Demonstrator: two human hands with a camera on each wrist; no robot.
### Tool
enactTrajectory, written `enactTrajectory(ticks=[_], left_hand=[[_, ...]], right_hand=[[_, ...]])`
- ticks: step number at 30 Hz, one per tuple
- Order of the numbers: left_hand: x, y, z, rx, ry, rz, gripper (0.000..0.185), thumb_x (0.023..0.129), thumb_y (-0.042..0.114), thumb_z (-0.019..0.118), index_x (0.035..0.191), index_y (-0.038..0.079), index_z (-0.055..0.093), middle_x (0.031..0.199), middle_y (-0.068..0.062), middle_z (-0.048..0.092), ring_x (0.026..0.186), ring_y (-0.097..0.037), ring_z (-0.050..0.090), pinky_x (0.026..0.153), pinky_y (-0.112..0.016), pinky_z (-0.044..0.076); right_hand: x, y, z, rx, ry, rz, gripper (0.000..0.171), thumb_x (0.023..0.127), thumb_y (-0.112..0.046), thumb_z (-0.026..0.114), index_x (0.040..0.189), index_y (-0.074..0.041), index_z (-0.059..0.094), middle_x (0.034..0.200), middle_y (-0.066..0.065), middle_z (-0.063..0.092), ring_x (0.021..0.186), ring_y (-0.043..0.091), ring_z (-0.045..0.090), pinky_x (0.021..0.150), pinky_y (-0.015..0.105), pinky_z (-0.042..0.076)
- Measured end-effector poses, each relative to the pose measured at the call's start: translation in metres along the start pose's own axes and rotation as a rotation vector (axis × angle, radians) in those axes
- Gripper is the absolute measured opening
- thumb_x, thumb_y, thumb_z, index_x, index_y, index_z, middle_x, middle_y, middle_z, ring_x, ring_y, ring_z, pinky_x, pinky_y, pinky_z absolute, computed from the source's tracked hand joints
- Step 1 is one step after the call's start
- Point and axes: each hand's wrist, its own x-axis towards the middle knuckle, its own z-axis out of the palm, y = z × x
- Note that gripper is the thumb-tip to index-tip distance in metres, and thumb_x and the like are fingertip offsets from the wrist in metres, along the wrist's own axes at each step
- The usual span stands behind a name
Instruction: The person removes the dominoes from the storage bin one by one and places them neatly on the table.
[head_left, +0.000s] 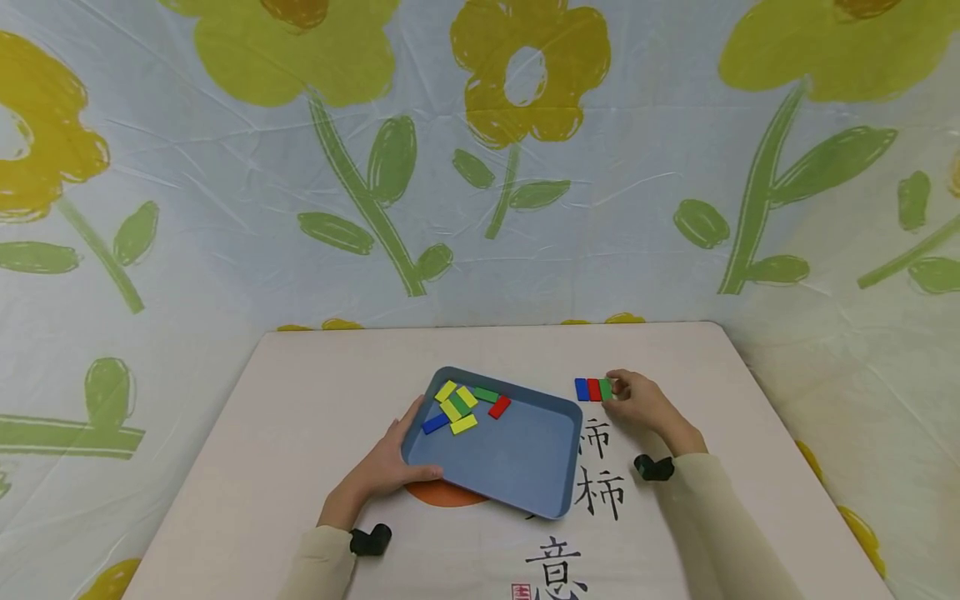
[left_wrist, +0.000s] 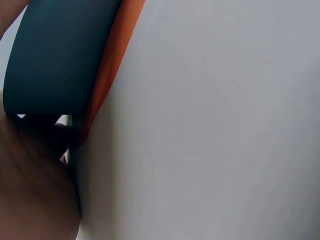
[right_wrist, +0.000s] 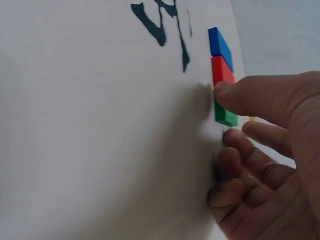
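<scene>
While left hand (head_left: 390, 467) grips tray (head_left: 517, 467), right hand (head_left: 641, 404) pinches green block (head_left: 605, 389).

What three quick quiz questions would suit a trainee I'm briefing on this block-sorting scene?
1. True or false: the left hand holds the blue tray by its edge.
2. Which block is the right hand touching: A blue block, B red block, C green block?
3. The row on the table holds ___ blocks.

Key: 1 true; 2 C; 3 three.
</scene>
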Motion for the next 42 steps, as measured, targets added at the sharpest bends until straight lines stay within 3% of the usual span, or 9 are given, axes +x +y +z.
enactTrajectory(ticks=[9,16,28,35,42], left_hand=[[-0.001,0.001,0.0,-0.002,0.002,0.003,0.117,0.077,0.057,0.085,0.163,0.049,0.007,0.172,-0.016,0.014,0.158,-0.049,0.001,0.116,-0.078,0.02],[0.0,0.001,0.0,-0.003,0.002,-0.007,0.117,0.076,0.059,0.085,0.163,0.051,0.006,0.173,-0.015,0.014,0.158,-0.048,0.001,0.117,-0.077,0.02],[-0.002,0.003,0.0,-0.005,0.006,-0.004,0.116,0.077,0.058,0.085,0.162,0.051,0.007,0.172,-0.017,0.015,0.158,-0.049,0.001,0.116,-0.078,0.019],[-0.001,0.002,-0.001,0.001,0.006,-0.001,0.116,0.077,0.057,0.085,0.162,0.052,0.007,0.172,-0.016,0.014,0.158,-0.049,0.001,0.116,-0.078,0.019],[-0.001,0.002,-0.001,0.0,0.002,-0.001,0.116,0.077,0.058,0.085,0.162,0.052,0.007,0.172,-0.017,0.014,0.158,-0.049,0.002,0.116,-0.078,0.019]], right_hand=[[0.002,-0.021,-0.01,-0.029,0.058,-0.016,0.058,0.098,-0.018,0.067,0.146,0.007,0.047,0.123,0.029,0.063,0.106,0.043,0.066,0.088,0.054,0.058],[0.008,-0.062,-0.008,-0.002,0.055,-0.149,0.054,0.099,-0.015,0.067,0.145,0.007,0.049,0.123,0.03,0.062,0.098,0.037,0.069,0.076,0.044,0.06],[0.011,-0.125,0.034,0.016,-0.031,-0.32,0.045,0.098,-0.015,0.069,0.137,0.004,0.058,0.116,0.019,0.066,0.087,0.02,0.063,0.071,0.033,0.055],[0.015,-0.14,0.058,0.018,-0.104,-0.327,0.04,0.097,-0.013,0.07,0.133,0.002,0.062,0.109,0.01,0.067,0.083,0.016,0.057,0.073,0.028,0.054],[0.016,-0.144,0.076,-0.003,-0.185,-0.341,0.034,0.097,-0.013,0.071,0.127,0.003,0.065,0.109,0.011,0.07,0.088,0.017,0.06,0.08,0.034,0.057]])
